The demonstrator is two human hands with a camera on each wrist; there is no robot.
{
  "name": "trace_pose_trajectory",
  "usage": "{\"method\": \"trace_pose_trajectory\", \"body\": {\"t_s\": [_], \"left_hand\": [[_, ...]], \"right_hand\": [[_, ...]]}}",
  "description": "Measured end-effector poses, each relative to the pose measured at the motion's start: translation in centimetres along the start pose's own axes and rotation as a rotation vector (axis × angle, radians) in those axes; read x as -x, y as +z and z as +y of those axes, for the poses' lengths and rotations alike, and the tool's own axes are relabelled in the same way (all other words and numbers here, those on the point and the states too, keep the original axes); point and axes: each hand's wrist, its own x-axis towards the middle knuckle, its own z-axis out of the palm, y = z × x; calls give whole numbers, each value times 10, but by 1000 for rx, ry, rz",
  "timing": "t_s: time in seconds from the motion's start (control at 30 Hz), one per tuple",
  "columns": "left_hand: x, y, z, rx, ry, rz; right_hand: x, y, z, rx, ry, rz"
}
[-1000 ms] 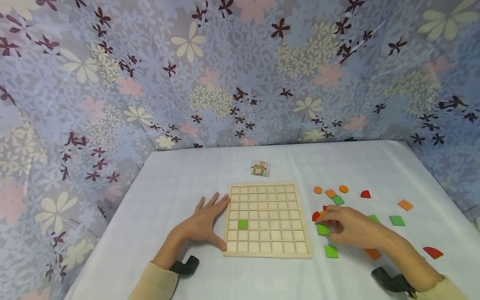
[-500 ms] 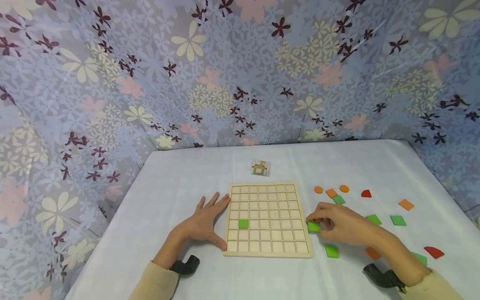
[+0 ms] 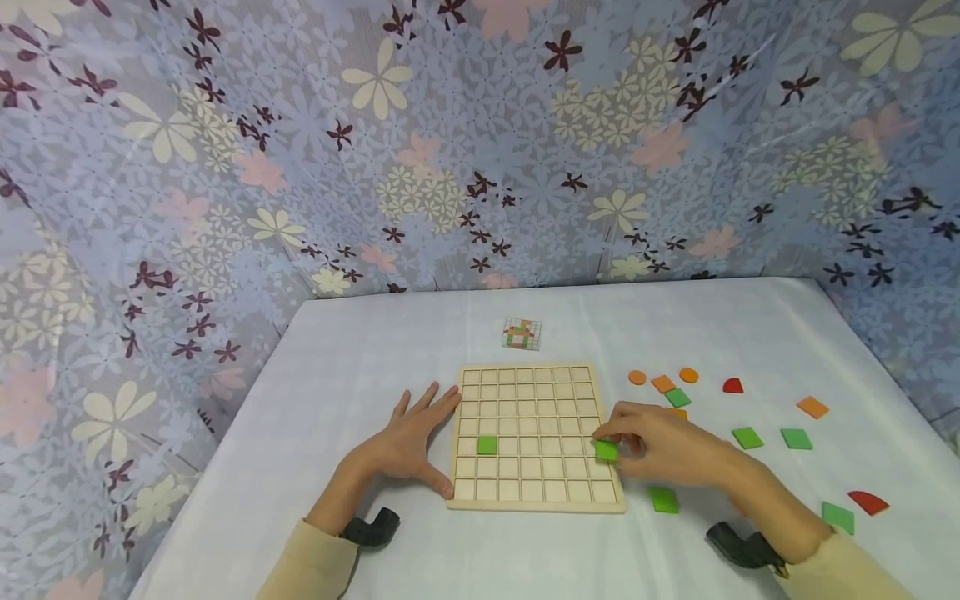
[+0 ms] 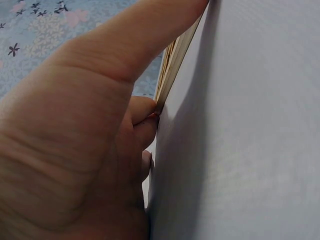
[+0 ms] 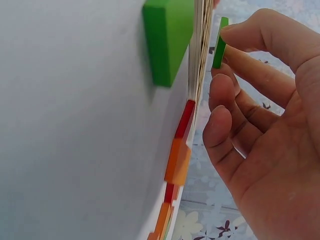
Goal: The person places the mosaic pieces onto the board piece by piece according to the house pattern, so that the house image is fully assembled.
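Observation:
My right hand (image 3: 663, 442) pinches a green square tile (image 3: 606, 451) over the right edge of a wooden grid board (image 3: 536, 507). In the right wrist view, thumb and fingers hold that tile (image 5: 220, 42) by its faces, edge-on and raised off the board. Another green square (image 3: 487, 445) lies in a cell toward the board's left. My left hand (image 3: 405, 442) rests at the left side of the board, fingers spread, with thumb and fingertips right at the frame. The left wrist view has the thumb (image 4: 115, 50) along the board's side.
A small printed pattern card (image 3: 521, 333) lies behind the board. To the right are scattered loose pieces: a green square (image 3: 663, 500) near the board, orange discs (image 3: 637, 377), a red quarter-circle (image 3: 732, 386) and several more squares. A floral cloth (image 3: 480, 150) hangs beyond the white-covered table (image 3: 360, 333).
My right hand has taken the green tile from among the loose pieces and moved left with it, over the board's right edge. My left hand has stayed in place.

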Motion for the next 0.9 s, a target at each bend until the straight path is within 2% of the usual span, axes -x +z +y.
{"method": "trace_pose_trajectory", "body": {"t_s": [0.33, 0.53, 0.73, 0.9], "left_hand": [[0, 1, -2, -3, -3, 6], [-1, 3, -1, -1, 2, 3], [-1, 1, -1, -10, -3, -3], [-1, 0, 0, -6, -3, -4]], "right_hand": [[-14, 9, -11, 41, -4, 13], [-22, 14, -17, 44, -35, -20], [-31, 21, -23, 66, -29, -31], [-36, 24, -27, 56, -67, -21]]}}
